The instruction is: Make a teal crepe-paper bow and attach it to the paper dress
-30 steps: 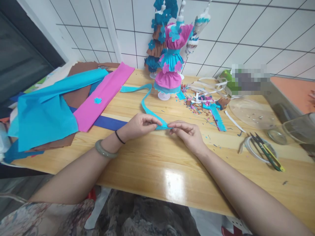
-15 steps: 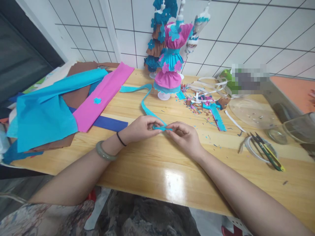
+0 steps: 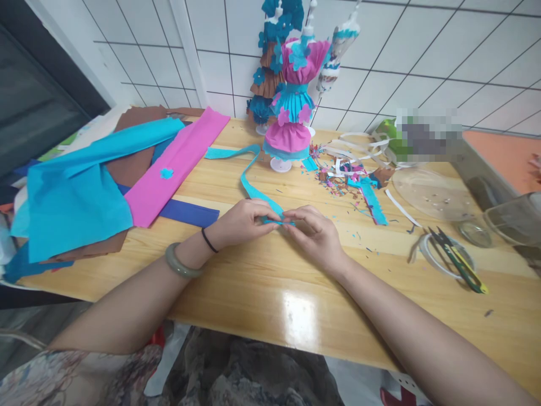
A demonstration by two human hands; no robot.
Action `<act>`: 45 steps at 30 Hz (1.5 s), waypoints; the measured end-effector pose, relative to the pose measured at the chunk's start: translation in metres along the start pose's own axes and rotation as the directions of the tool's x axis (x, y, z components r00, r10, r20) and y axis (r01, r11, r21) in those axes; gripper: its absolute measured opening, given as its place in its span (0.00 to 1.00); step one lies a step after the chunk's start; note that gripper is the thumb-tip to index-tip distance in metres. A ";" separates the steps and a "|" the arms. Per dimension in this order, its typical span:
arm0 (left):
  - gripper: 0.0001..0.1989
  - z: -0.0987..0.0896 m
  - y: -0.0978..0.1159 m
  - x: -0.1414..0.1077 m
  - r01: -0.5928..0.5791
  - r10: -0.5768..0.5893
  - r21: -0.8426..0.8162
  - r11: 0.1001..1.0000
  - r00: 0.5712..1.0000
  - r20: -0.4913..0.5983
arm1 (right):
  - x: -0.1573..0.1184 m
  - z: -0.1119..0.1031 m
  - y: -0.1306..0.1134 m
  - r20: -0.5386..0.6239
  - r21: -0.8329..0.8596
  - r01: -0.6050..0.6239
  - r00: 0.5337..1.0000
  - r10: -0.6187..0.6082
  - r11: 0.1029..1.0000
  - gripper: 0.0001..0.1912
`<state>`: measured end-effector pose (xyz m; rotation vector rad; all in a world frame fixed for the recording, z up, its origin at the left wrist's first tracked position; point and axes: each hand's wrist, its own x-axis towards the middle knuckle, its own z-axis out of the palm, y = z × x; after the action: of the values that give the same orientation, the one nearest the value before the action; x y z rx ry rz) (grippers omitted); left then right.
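Note:
Between my hands is the near end of a long turquoise crepe paper strip [image 3: 255, 189], which curls away over the table to the left of a decorated doll-like stand. My left hand [image 3: 243, 223] pinches the strip's end, thumb and fingers pressed together. From the other side, my right hand [image 3: 315, 234] grips the same end with thumb and fingertips. The short piece held between them looks folded, though the fingertips partly cover it. Just beyond stands the pink and turquoise paper-dressed form [image 3: 288, 138] on a white base, trimmed with paper flowers.
Turquoise crepe paper [image 3: 78, 208], a pink sheet [image 3: 180, 169] and brown sheets lie on the left. Paper scraps [image 3: 338, 175] litter the back right. Thread snips [image 3: 460, 262] rest on a white ring. A brown and teal form [image 3: 267, 73] stands against the tiled wall.
The strip near my fingers has turned and shows its broader face. My right fingers have shifted slightly toward my left hand, and both hands still pinch the end.

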<state>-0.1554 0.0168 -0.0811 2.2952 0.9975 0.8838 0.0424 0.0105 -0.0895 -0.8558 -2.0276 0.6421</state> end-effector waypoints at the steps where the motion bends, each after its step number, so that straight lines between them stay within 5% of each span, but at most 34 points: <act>1: 0.07 0.000 0.000 0.000 -0.006 0.006 -0.004 1.000 1.000 -0.005 | 0.000 0.000 0.000 -0.003 -0.001 0.002 1.000 -0.002 1.000 0.09; 19: 0.06 -0.001 0.002 0.001 -0.010 0.010 0.010 1.000 0.999 -0.036 | 0.000 0.001 0.000 -0.019 -0.030 0.023 1.000 -0.024 0.999 0.09; 27: 0.08 -0.004 -0.001 0.000 0.100 -0.104 -0.063 0.993 0.993 -0.054 | 0.000 -0.001 0.005 -0.051 0.008 -0.078 0.996 0.078 0.997 0.07; 34: 0.13 -0.004 0.002 0.000 0.326 -0.339 -0.283 0.902 0.941 0.003 | -0.001 -0.001 0.006 -0.014 0.067 -0.174 0.984 0.175 0.982 0.05; 45: 0.09 -0.004 0.006 0.002 0.300 -0.323 -0.342 0.891 0.946 -0.010 | 0.000 0.002 0.005 0.056 0.207 -0.250 0.968 0.244 0.946 0.08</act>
<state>-0.1542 0.0151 -0.0738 1.7697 1.1091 0.9168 0.0424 0.0137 -0.0942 -0.9834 -1.8510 0.9988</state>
